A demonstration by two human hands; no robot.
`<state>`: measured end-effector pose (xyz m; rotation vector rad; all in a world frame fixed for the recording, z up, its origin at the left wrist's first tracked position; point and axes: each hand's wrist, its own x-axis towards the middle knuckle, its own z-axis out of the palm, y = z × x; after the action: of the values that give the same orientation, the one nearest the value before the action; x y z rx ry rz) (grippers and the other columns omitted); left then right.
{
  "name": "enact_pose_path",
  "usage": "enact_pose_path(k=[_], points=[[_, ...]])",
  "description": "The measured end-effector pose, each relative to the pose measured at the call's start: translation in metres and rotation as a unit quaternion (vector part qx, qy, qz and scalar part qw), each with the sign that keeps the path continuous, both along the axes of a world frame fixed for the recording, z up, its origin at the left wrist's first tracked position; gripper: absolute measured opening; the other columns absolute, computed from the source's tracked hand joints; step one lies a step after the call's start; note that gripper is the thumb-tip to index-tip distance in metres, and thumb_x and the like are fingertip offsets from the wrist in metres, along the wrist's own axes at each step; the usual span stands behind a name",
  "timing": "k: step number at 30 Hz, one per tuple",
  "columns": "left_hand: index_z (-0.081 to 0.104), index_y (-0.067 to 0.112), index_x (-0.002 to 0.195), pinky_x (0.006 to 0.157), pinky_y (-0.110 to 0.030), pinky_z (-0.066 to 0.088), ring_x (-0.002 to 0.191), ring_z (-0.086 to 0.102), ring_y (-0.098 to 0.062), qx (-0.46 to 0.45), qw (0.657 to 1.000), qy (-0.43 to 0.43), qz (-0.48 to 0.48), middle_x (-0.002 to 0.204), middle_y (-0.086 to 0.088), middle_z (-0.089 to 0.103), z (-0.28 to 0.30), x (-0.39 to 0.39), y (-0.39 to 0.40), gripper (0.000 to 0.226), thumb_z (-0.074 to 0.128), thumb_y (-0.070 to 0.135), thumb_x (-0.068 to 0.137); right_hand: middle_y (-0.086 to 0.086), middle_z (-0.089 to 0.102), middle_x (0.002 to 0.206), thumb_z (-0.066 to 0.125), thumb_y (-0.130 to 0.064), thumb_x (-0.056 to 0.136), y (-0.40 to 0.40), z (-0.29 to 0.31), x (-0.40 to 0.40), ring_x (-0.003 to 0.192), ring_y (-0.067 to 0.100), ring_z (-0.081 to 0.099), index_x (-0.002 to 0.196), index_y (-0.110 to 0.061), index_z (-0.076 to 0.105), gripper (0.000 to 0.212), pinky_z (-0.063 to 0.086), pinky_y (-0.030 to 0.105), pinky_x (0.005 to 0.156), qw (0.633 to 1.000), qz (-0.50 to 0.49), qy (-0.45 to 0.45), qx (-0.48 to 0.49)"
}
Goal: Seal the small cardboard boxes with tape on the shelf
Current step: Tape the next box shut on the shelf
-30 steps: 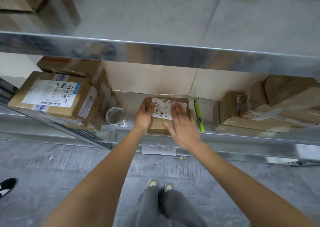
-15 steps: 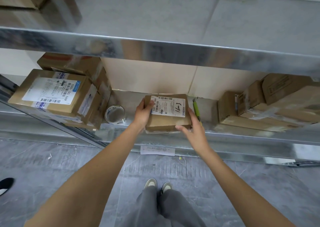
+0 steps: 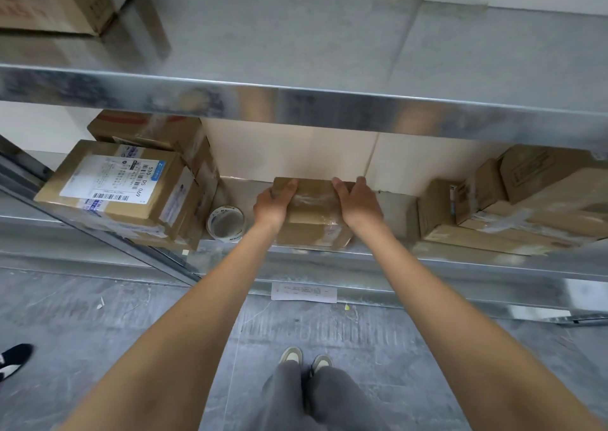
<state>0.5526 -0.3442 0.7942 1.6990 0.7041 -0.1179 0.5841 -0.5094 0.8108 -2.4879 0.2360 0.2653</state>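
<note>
A metal shelf [image 3: 378,263] runs across the view above a grey concrete floor [image 3: 82,332], with a pale wall behind it and another shelf level overhead. On the shelf, about in the middle, sits a small cardboard box [image 3: 312,223], its plain brown top crossed by a strip of clear tape. The left hand [image 3: 273,205] grips the box's left end and the right hand [image 3: 357,205] grips its right end, fingers curled over the top edges, the two hands apart with the box between them. Just left of the box a roll of tape [image 3: 226,222] stands on the shelf, near the left wrist. Further left is a stack of larger boxes [image 3: 131,194], the front one bearing a white shipping label. To the right, well apart from the held box, lies another group of taped boxes [image 3: 513,207]. Below, the person's grey trousers and pale shoes [image 3: 304,360] show, and a white paper slip [image 3: 304,292] lies on the floor by the shelf's foot.
</note>
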Motion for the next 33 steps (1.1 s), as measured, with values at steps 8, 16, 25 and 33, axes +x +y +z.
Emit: enact_pose_path(k=[8, 16, 25, 33], points=[[0.064, 0.014, 0.108, 0.093, -0.034, 0.046, 0.107, 0.06, -0.031, 0.035, 0.999, 0.023, -0.004, 0.114, -0.012, 0.067, 0.002, 0.011, -0.002, 0.045, 0.057, 0.054, 0.09, -0.001, -0.004, 0.163, 0.012, -0.06, 0.098, 0.018, -0.008, -0.005, 0.149, 0.015, -0.01, 0.155, -0.013, 0.001, 0.074, -0.01, 0.057, 0.115, 0.953, 0.201, -0.044, -0.221], [0.064, 0.016, 0.101, 0.092, -0.035, 0.047, 0.106, 0.061, -0.03, 0.038, 0.999, 0.034, 0.01, 0.111, -0.009, 0.068, 0.004, 0.011, -0.004, 0.046, 0.058, 0.059, 0.087, 0.0, 0.019, 0.161, 0.013, -0.059, 0.096, 0.008, -0.025, -0.077, 0.15, 0.016, 0.008, 0.154, -0.016, 0.021, 0.073, -0.004, 0.058, 0.116, 0.934, 0.24, -0.16, -0.211], [0.063, 0.017, 0.101, 0.085, -0.031, 0.042, 0.107, 0.059, -0.03, 0.023, 1.0, 0.017, 0.004, 0.109, -0.008, 0.067, 0.006, 0.004, -0.002, 0.041, 0.056, 0.056, 0.09, 0.006, 0.009, 0.162, 0.027, -0.056, 0.098, 0.007, -0.025, -0.066, 0.15, 0.023, 0.005, 0.155, -0.013, 0.012, 0.073, 0.002, 0.041, 0.119, 0.99, -0.003, -0.12, 0.07], [0.064, 0.017, 0.117, 0.081, -0.03, 0.04, 0.107, 0.059, -0.031, 0.084, 0.993, -0.077, 0.021, 0.113, -0.009, 0.068, -0.001, -0.028, -0.008, 0.051, 0.037, 0.056, 0.099, 0.003, 0.06, 0.096, 0.029, -0.035, 0.105, 0.016, -0.027, -0.077, 0.096, 0.02, 0.052, 0.11, -0.014, 0.062, 0.039, 0.034, 0.025, 0.083, 0.942, -0.201, -0.062, 0.261]])
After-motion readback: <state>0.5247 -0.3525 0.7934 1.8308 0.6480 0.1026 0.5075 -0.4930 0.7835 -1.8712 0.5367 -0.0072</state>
